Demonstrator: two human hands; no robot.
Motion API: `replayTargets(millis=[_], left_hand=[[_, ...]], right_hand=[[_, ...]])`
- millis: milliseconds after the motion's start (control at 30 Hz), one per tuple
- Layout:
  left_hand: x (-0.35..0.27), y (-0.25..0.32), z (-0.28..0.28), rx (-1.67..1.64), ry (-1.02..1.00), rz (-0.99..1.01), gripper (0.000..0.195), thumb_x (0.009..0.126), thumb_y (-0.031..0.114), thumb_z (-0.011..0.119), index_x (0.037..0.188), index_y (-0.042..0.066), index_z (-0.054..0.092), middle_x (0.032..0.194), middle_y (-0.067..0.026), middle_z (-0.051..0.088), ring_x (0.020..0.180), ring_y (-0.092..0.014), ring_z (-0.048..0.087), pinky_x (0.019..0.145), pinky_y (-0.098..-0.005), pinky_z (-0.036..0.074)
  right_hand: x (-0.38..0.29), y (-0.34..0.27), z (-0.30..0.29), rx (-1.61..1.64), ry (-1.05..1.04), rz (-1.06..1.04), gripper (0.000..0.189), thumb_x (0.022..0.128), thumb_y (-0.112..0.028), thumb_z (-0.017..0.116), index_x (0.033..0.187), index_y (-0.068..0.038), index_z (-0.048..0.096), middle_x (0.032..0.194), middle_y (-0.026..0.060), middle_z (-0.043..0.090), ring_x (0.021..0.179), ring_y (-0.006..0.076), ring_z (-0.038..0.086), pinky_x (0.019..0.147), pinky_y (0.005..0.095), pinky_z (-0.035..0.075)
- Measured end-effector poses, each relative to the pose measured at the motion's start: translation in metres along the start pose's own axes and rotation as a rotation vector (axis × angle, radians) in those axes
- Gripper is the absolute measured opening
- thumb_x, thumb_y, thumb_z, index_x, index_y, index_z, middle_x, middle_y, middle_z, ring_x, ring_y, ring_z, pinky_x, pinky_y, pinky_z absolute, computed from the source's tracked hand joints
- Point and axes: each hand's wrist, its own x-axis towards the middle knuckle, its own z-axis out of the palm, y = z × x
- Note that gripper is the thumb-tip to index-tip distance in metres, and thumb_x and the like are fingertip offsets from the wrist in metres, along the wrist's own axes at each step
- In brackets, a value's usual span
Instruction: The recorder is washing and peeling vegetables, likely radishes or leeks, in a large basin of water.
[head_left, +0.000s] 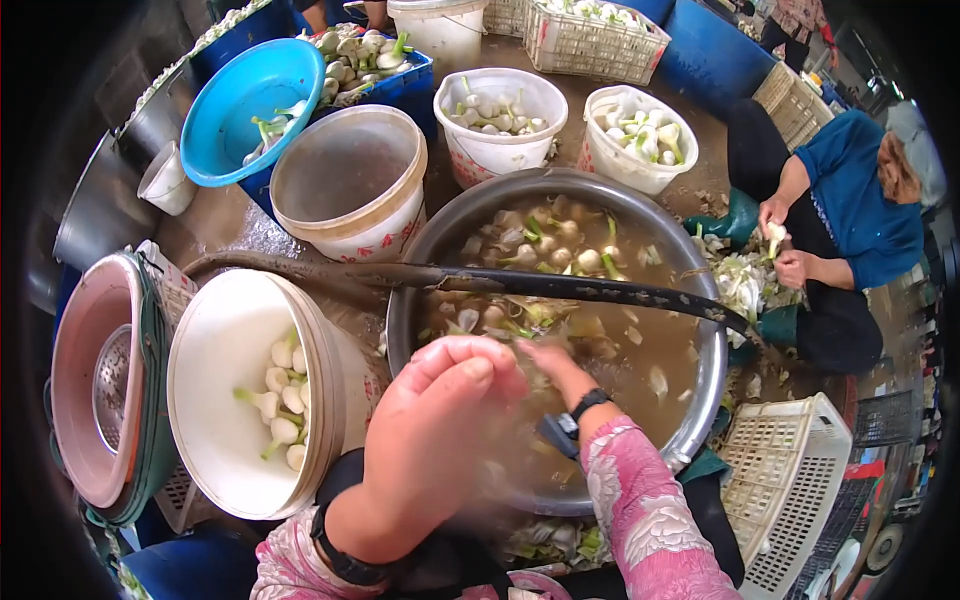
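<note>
My left hand (446, 420) is raised over the near-left rim of a large metal basin (716, 375), its fingers curled; whether anything is inside them is hidden. Just beyond it, my right hand (553, 361) reaches to the brown water (637, 390), its fingertips blurred there, so a hold cannot be told. Garlic bulbs (589, 260) with green stems and loose peels float in the basin, mostly at the far side. A worn black hose (525, 280) crosses above the water. Left of my left hand, a tilted white bucket (217, 367) holds several trimmed bulbs (283, 431).
A grimy white bucket (352, 169) stands behind the hose. Two white buckets of garlic (499, 161) (637, 176) and a blue bowl (225, 90) lie farther back. At right, a seated person (855, 195) holds a bulb beside peels. A plastic crate (772, 465) leans near my right arm.
</note>
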Motion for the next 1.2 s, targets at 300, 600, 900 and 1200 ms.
replayTargets(millis=[300, 600, 900, 1200], left_hand=[[0.006, -0.009, 0.003, -0.084, -0.023, -0.082, 0.012, 0.082, 0.016, 0.043, 0.083, 0.005, 0.047, 0.073, -0.0064, 0.049, 0.074, -0.017, 0.049, 0.068, -0.0285, 0.039], [0.002, -0.01, -0.006, -0.072, -0.059, -0.023, 0.01, 0.081, 0.016, 0.046, 0.086, 0.008, 0.049, 0.077, -0.002, 0.053, 0.076, -0.013, 0.051, 0.067, -0.0264, 0.042], [-0.006, -0.013, -0.004, -0.05, -0.167, 0.038, 0.012, 0.081, 0.019, 0.047, 0.087, 0.009, 0.05, 0.076, 0.0005, 0.052, 0.074, -0.011, 0.049, 0.066, -0.0243, 0.039], [-0.007, -0.015, -0.001, -0.007, -0.189, 0.04, 0.012, 0.08, 0.016, 0.047, 0.086, 0.007, 0.051, 0.075, -0.001, 0.052, 0.073, -0.012, 0.05, 0.066, -0.0238, 0.039]], right_hand=[[0.033, -0.024, 0.117, -0.552, -0.095, -0.026, 0.047, 0.07, -0.037, 0.052, 0.108, -0.011, 0.053, 0.11, 0.0169, 0.05, 0.104, 0.03, 0.047, 0.087, 0.0371, 0.037], [-0.05, 0.068, 0.093, -0.644, -0.481, -0.102, 0.036, 0.066, -0.032, 0.051, 0.085, -0.002, 0.06, 0.084, 0.0171, 0.06, 0.077, 0.031, 0.057, 0.066, 0.0379, 0.044], [-0.237, 0.081, -0.023, -1.187, -0.51, -0.075, 0.03, 0.065, -0.028, 0.05, 0.076, -0.003, 0.062, 0.078, 0.0179, 0.059, 0.073, 0.0334, 0.056, 0.065, 0.0403, 0.044], [-0.167, 0.012, -0.078, -1.154, 0.349, -0.123, 0.021, 0.07, -0.018, 0.05, 0.086, -0.008, 0.059, 0.086, 0.0123, 0.057, 0.077, 0.0287, 0.057, 0.068, 0.0398, 0.046]])
